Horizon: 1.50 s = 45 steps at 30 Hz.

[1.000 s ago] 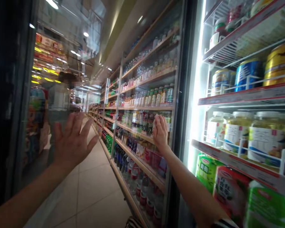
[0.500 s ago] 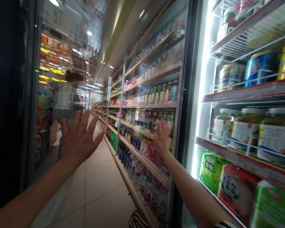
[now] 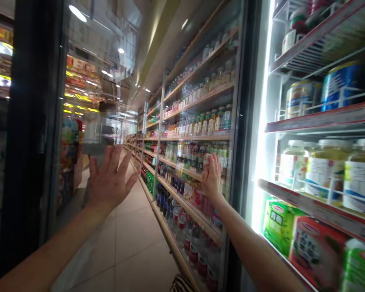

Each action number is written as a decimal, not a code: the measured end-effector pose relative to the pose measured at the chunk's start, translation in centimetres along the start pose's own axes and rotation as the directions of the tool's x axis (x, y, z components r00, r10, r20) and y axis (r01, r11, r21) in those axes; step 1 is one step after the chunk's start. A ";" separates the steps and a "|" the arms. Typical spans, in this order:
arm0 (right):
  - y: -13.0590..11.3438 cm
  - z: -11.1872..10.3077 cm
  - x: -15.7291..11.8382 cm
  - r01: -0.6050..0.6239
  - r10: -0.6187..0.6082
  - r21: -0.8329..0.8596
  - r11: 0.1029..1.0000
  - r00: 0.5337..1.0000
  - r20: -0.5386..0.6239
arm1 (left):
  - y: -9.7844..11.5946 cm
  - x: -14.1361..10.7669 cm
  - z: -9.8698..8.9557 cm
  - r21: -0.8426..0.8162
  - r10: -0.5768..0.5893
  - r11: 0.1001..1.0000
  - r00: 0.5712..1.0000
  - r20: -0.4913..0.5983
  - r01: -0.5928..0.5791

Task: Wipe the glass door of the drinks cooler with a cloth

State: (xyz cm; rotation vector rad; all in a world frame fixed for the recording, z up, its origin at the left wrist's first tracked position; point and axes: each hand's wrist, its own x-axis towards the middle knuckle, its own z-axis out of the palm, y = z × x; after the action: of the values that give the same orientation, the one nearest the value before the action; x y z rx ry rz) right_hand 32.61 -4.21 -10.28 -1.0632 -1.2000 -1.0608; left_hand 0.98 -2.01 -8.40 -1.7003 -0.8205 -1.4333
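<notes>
My left hand (image 3: 111, 180) is flat with its fingers spread, and it seems to rest on a tall black-framed glass door (image 3: 182, 73). My right hand (image 3: 211, 176) presses on the same pane with its fingers bunched. A small pale patch shows at its fingertips, possibly a cloth, though I cannot tell. Bottled drinks on wooden shelves (image 3: 194, 138) stand behind the glass beyond that hand.
To the right, a brightly lit cooler holds cans, jars and green and red cartons on white wire shelves (image 3: 319, 117). A tiled aisle floor (image 3: 140, 239) runs away past long drink shelves. A person (image 3: 94, 129) stands far off, seen through or reflected in the glass.
The whole scene has slid right in the view, and the cooler's cans and jars are partly cut off. Both hands have shifted right with it, and they keep the same shapes.
</notes>
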 end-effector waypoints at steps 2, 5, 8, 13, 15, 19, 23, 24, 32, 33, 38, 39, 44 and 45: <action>1.5 0.0 1.9 -0.131 0.132 0.020 0.991 0.985 -0.107 | -0.1 0.0 0.0 -0.001 0.004 1.000 1.000 0.014 -0.004; 2.3 0.3 4.0 -0.297 0.301 0.057 0.953 0.911 -0.282 | -0.1 -0.1 0.0 -0.002 0.015 1.000 1.000 0.010 -0.015; 0.1 0.9 3.2 -0.139 0.144 0.040 0.989 0.973 -0.183 | -0.1 -0.1 0.0 -0.007 0.002 1.000 1.000 0.020 -0.002; -0.8 0.8 0.8 0.153 -0.156 0.030 0.988 0.984 0.086 | -0.1 0.0 0.0 -0.003 0.014 1.000 0.999 0.036 -0.014; 1.0 0.4 1.8 -0.019 0.019 -0.011 1.000 1.000 -0.010 | -0.2 -0.1 0.1 0.032 0.037 0.999 0.999 0.020 -0.037; 2.0 0.4 3.5 -0.257 0.249 -0.017 0.966 0.947 -0.202 | -0.2 -0.2 0.2 0.068 0.059 0.996 0.998 0.013 -0.059; -1.8 1.3 1.1 0.100 -0.100 -0.008 0.995 0.995 -0.004 | -0.2 -0.2 0.3 0.063 0.059 0.996 0.998 0.016 -0.060; -2.4 1.4 0.4 0.185 -0.185 0.003 0.983 0.981 0.057 | -0.2 -0.2 0.3 0.066 0.063 0.996 0.998 0.016 -0.064; 0.2 -0.1 0.5 -0.097 0.095 -0.036 0.995 0.993 -0.066 | -0.2 -0.3 0.4 0.036 0.060 0.998 0.998 0.017 -0.060; -0.2 0.0 0.2 -0.063 0.062 -0.035 0.997 0.997 -0.036 | -0.2 -0.3 0.4 0.032 0.055 0.998 0.998 0.011 -0.056; -4.4 1.0 -2.0 0.192 -0.191 0.006 0.981 0.978 0.082 | -0.3 -0.3 0.4 0.035 0.064 0.997 0.998 -0.004 -0.064; -4.8 1.2 -2.2 0.202 -0.202 0.008 0.979 0.977 0.071 | -0.3 -0.3 0.4 0.035 0.067 0.997 0.998 -0.003 -0.066; -4.8 1.0 -2.0 0.183 -0.183 0.007 0.983 0.981 0.058 | -0.5 -0.4 0.4 0.041 0.087 0.995 0.996 -0.019 -0.086; -4.7 1.0 -2.0 0.173 -0.173 0.003 0.985 0.983 0.060 | -0.5 -0.4 0.3 0.046 0.091 0.995 0.996 -0.021 -0.090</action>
State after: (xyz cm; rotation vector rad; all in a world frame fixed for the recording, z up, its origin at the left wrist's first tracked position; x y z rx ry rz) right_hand 27.63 -3.96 -11.91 -1.0128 -1.3593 -1.1704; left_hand 0.68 -1.49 -8.77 -1.6624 -0.7484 -1.3612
